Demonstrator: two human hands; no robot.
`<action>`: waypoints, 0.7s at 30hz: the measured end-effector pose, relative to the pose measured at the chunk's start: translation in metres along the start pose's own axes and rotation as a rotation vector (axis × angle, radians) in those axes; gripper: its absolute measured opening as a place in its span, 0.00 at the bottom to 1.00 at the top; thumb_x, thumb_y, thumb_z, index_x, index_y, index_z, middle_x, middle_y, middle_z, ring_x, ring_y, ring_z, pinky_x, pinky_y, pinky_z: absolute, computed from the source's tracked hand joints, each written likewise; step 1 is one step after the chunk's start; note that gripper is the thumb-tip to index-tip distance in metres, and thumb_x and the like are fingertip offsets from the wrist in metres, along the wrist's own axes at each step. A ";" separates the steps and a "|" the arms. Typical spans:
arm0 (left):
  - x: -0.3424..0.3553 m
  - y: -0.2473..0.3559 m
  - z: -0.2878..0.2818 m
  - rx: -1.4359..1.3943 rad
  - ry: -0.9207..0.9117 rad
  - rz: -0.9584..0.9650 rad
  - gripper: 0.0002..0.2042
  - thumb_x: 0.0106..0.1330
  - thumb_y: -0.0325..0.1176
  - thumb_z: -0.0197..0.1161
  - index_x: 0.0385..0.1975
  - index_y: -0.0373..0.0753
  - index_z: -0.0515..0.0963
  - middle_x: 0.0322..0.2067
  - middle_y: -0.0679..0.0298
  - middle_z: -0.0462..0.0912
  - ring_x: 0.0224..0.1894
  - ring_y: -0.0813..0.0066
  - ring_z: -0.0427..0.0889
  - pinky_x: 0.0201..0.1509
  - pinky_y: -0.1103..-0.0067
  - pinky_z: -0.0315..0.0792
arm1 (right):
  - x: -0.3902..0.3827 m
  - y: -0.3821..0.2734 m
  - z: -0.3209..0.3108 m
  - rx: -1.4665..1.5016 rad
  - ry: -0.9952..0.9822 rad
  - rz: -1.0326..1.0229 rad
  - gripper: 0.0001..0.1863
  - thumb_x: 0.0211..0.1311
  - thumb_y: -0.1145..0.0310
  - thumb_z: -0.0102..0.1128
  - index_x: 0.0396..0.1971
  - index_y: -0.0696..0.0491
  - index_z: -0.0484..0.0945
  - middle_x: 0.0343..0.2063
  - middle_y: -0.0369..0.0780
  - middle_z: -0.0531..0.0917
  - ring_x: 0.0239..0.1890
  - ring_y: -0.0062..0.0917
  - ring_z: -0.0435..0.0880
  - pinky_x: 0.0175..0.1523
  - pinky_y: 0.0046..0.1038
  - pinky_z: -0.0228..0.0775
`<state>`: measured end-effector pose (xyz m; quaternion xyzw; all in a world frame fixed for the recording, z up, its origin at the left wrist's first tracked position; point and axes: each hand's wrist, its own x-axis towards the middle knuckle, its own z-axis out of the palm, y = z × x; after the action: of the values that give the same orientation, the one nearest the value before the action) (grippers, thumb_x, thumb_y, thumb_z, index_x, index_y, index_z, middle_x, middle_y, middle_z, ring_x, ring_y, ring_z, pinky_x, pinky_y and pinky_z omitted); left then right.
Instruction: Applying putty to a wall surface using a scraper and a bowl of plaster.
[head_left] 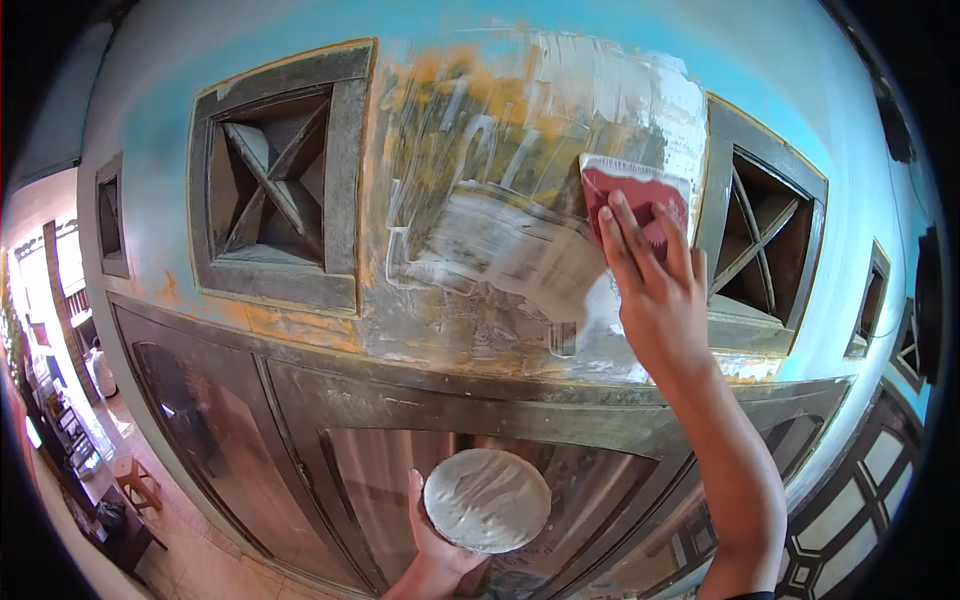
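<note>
My right hand [655, 255] presses a flat red putty spreader [615, 185] with a white-smeared edge against the wall, its fingers spread over the tool's face. Around it the wall patch [480, 240] carries streaks of whitish putty over grey and orange-yellow areas, with thicker white putty [610, 75] near the top. Lower down, my left hand [445, 545] grips a round tub of putty [488, 500] from its left side and below. Pale grey-white putty with a rippled surface shows in the tub.
Wooden vent frames with crossed bars stand left [275, 180] and right [765, 235] of the patch. Below runs a dark wooden door frame [450, 395] with glass panes. A small wooden stool [135, 480] is on the tiled floor [210, 545] at lower left.
</note>
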<state>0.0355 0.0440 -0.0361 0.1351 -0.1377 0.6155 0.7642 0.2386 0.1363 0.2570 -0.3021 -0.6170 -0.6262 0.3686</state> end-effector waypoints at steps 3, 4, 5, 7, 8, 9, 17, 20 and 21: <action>-0.004 0.007 0.004 -0.023 -0.038 0.001 0.45 0.71 0.75 0.39 0.69 0.38 0.71 0.69 0.48 0.73 0.69 0.41 0.71 0.72 0.45 0.64 | -0.011 -0.011 -0.007 0.025 -0.058 -0.016 0.32 0.60 0.73 0.61 0.68 0.49 0.74 0.70 0.33 0.74 0.64 0.39 0.72 0.50 0.39 0.69; -0.005 0.007 0.004 -0.025 -0.041 -0.007 0.45 0.71 0.75 0.39 0.69 0.38 0.71 0.69 0.48 0.73 0.69 0.41 0.71 0.72 0.45 0.64 | -0.011 -0.009 -0.011 0.017 -0.060 -0.015 0.32 0.60 0.73 0.61 0.68 0.49 0.74 0.70 0.33 0.74 0.64 0.39 0.72 0.50 0.39 0.69; -0.005 0.008 0.003 -0.023 -0.040 -0.017 0.45 0.71 0.75 0.39 0.69 0.38 0.71 0.69 0.48 0.73 0.69 0.41 0.71 0.72 0.45 0.64 | -0.010 -0.006 -0.014 0.029 -0.050 0.000 0.32 0.60 0.74 0.61 0.68 0.49 0.74 0.70 0.33 0.74 0.64 0.39 0.73 0.50 0.39 0.68; -0.006 0.008 0.003 -0.033 -0.048 -0.012 0.45 0.71 0.75 0.40 0.69 0.38 0.71 0.69 0.49 0.73 0.69 0.42 0.71 0.72 0.45 0.64 | -0.002 -0.002 -0.022 0.003 -0.022 0.044 0.32 0.60 0.75 0.61 0.68 0.48 0.74 0.69 0.33 0.76 0.63 0.38 0.74 0.49 0.38 0.67; -0.006 0.008 0.002 -0.032 -0.049 -0.011 0.45 0.71 0.75 0.40 0.69 0.38 0.71 0.69 0.49 0.73 0.69 0.42 0.71 0.72 0.45 0.64 | 0.004 0.002 -0.019 0.003 -0.020 0.045 0.32 0.60 0.75 0.61 0.68 0.48 0.74 0.69 0.33 0.76 0.63 0.38 0.74 0.49 0.38 0.67; -0.006 0.009 0.003 0.054 0.006 0.015 0.46 0.71 0.75 0.39 0.71 0.39 0.70 0.69 0.50 0.72 0.70 0.43 0.71 0.72 0.46 0.64 | 0.012 0.006 -0.015 0.000 0.058 0.066 0.31 0.61 0.75 0.61 0.67 0.48 0.74 0.68 0.32 0.77 0.64 0.36 0.74 0.49 0.37 0.67; -0.012 0.001 0.020 0.324 0.289 0.084 0.47 0.69 0.77 0.40 0.70 0.39 0.70 0.69 0.52 0.72 0.70 0.43 0.70 0.72 0.47 0.63 | 0.020 0.012 0.004 0.031 0.076 0.030 0.32 0.58 0.81 0.62 0.66 0.50 0.76 0.66 0.34 0.80 0.65 0.33 0.76 0.64 0.38 0.70; -0.017 0.002 0.022 0.389 0.334 0.112 0.46 0.68 0.77 0.41 0.69 0.40 0.71 0.69 0.53 0.72 0.69 0.42 0.71 0.72 0.46 0.64 | 0.017 0.014 0.005 0.067 0.099 0.003 0.29 0.62 0.75 0.60 0.66 0.51 0.75 0.67 0.36 0.78 0.68 0.37 0.74 0.72 0.43 0.65; -0.018 0.003 0.022 0.391 0.317 0.109 0.46 0.68 0.77 0.41 0.69 0.40 0.71 0.69 0.53 0.73 0.69 0.43 0.71 0.71 0.46 0.64 | 0.017 0.013 0.006 0.108 0.059 0.005 0.29 0.63 0.77 0.59 0.67 0.52 0.74 0.68 0.39 0.76 0.71 0.40 0.71 0.76 0.45 0.61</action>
<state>0.0279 0.0201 -0.0223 0.1744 0.0980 0.6841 0.7014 0.2399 0.1412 0.2789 -0.2646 -0.6380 -0.5999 0.4039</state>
